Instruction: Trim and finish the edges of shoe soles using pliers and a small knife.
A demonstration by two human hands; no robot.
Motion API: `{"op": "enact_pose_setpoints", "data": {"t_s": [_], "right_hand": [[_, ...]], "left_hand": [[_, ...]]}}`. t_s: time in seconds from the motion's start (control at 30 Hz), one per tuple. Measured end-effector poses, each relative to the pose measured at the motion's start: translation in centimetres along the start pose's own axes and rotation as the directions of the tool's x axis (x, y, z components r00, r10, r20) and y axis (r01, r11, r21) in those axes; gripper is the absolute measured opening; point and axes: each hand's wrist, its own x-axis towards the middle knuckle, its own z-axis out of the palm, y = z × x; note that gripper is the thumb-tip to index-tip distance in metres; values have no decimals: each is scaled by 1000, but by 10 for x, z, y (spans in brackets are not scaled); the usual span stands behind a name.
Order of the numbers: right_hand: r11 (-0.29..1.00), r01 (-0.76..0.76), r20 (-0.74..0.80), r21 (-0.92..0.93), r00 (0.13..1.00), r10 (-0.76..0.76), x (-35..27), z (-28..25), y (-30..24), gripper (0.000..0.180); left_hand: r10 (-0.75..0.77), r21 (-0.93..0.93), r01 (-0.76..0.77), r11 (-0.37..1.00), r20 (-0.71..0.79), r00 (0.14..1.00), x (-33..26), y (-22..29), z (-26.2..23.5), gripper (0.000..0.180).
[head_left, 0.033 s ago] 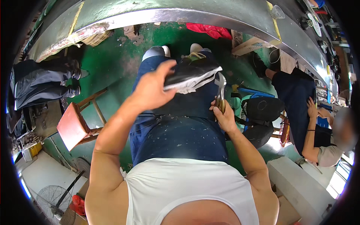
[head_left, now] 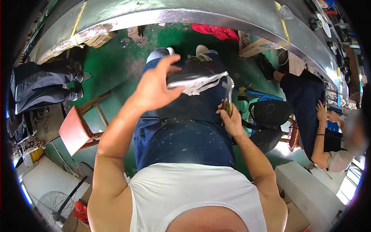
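Over my lap lies a black shoe [head_left: 197, 70], tilted on its side, with a ruffled white lower edge toward me and yellowish lacing on its far side. My left hand [head_left: 155, 86] is at its left end, thumb beneath and fingers arched above; the hand is slightly blurred. In my right hand [head_left: 232, 120] is a pair of lasting pliers [head_left: 229, 87], silvery at the head with brass-coloured handles. Their head points away from me, close beside the shoe's right tip. Whether they touch it, I cannot tell.
A metal-edged bench [head_left: 181, 16] runs across the front. On the left stands a stool [head_left: 76, 130] with a reddish seat; a black bag [head_left: 270, 112] is at my right. Another person [head_left: 305, 92] sits farther right. Red cloth [head_left: 216, 31] lies under the bench.
The shoe has turned slightly in my left hand, its left end rising and its right tip dipping. My right hand and the lasting pliers are almost unmoved.
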Motion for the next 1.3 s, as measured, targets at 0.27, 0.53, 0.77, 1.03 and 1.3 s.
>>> {"op": "enact_pose_setpoints", "data": {"t_s": [0.27,0.53,0.77,1.03,1.3], "right_hand": [[990,94,-59,-105,993,-100,9,0,-2,20],[864,93,232,-495,972,28,7,-19,-67,29],[753,300,254,-586,950,-181,41,-21,-77,28],[719,15,437,-695,803,406,88,-31,-145,24],[693,190,370,-695,921,119,82,1,-89,31]], "left_hand": [[-146,-456,117,882,-30,989,95,-4,47,45],[-149,-35,161,986,237,960,35,-60,84,36],[-31,310,30,950,0,1000,21,-41,95,20],[-66,20,73,997,-226,972,32,-62,107,37],[-220,-848,530,-16,520,826,35,-98,121,55]]}}
